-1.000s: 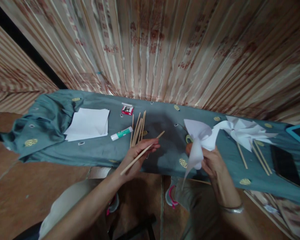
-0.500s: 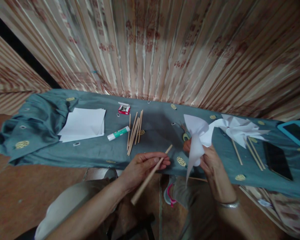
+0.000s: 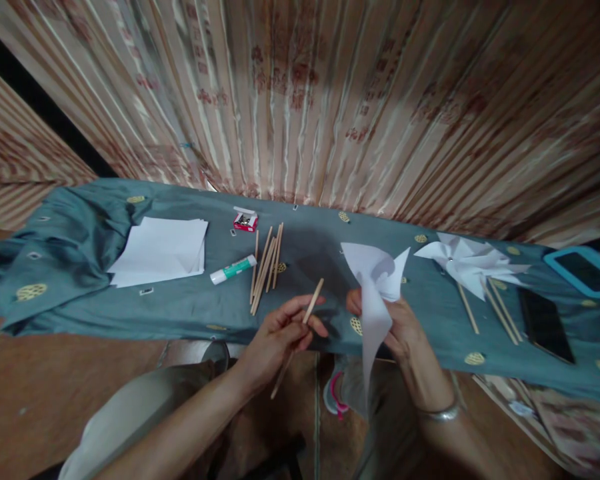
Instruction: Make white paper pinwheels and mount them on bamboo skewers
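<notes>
A thin wooden stick (image 3: 313, 301) is held in my left hand (image 3: 286, 328), its upper end pointing away from me and its lower end hanging over the table's front edge. To the right, my right hand (image 3: 403, 323) grips a white paper pinwheel (image 3: 376, 300) whose folded blades cover part of the fingers. Stick and pinwheel are apart. Several more wooden sticks (image 3: 266, 270) lie loosely grouped beyond my left hand, beside a green and white glue stick (image 3: 234, 269). Finished-looking white pinwheels (image 3: 473, 261) on sticks lie overlapped to the right of my right hand.
A stack of white paper (image 3: 163, 250) lies at the left on the blue-green tablecloth (image 3: 180, 310). Behind the sticks sits a small open red box (image 3: 245, 221) of metal pins. On the right are a black phone (image 3: 547, 325) and a blue-framed device (image 3: 586, 270). A curtain (image 3: 300, 100) hangs behind.
My left hand has turned the stick more upright and loosened its fingers. The pinwheel in my right hand has shifted slightly left and down. The whole view has moved a little.
</notes>
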`<action>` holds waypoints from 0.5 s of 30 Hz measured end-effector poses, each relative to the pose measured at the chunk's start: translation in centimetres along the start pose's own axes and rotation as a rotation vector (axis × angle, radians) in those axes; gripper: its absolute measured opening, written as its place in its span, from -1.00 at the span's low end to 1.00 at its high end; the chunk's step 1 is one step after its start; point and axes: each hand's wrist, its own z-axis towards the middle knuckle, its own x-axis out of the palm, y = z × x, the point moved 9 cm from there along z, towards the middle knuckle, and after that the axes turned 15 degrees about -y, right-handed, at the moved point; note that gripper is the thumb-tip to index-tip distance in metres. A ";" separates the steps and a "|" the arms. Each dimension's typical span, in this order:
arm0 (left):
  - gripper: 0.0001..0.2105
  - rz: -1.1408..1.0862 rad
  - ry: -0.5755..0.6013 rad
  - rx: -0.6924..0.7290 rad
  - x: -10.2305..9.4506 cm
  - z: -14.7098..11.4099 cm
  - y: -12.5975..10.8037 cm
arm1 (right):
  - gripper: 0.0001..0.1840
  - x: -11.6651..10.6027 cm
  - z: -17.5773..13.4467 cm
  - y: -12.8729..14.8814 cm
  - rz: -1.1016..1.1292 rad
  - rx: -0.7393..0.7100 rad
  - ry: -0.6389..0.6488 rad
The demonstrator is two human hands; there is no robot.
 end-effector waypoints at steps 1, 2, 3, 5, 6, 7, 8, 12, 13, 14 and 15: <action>-0.62 0.030 -0.004 0.011 0.0 0.0 0.0 | -0.68 0.3 -0.1 -0.2 0.030 0.018 0.021; -0.63 0.063 -0.006 0.023 0.0 -0.1 0.0 | -0.66 0.7 -0.1 -0.4 0.057 0.031 0.042; -0.63 0.095 -0.008 0.035 0.0 -0.1 -0.1 | -0.64 1.0 -0.2 -0.5 0.072 0.037 0.060; -0.62 0.144 -0.003 0.053 0.1 -0.3 -0.1 | -0.60 1.7 -0.4 -0.8 0.059 0.035 0.080; -0.61 0.165 0.002 0.058 0.2 -0.3 -0.2 | -0.58 1.9 -0.5 -0.9 0.038 0.031 0.080; -0.60 0.185 0.010 0.062 0.4 -0.4 -0.2 | -0.57 2.2 -0.6 -1.0 0.017 0.028 0.076; -0.59 0.202 0.018 0.067 0.5 -0.5 -0.2 | -0.55 2.4 -0.7 -1.1 0.001 0.022 0.068; -0.59 0.209 0.053 0.069 1.2 -0.7 -0.2 | -0.52 3.3 -0.9 -1.3 -0.012 0.016 0.074; -0.60 0.198 0.060 0.065 1.3 -0.7 -0.2 | -0.51 3.5 -0.9 -1.5 -0.012 0.026 0.083; -0.61 0.187 0.065 0.061 1.5 -0.8 -0.2 | -0.51 3.6 -0.9 -1.7 -0.013 0.039 0.088; -0.63 0.176 0.069 0.058 1.6 -0.8 -0.2 | -0.51 3.5 -0.8 -1.9 -0.014 0.054 0.088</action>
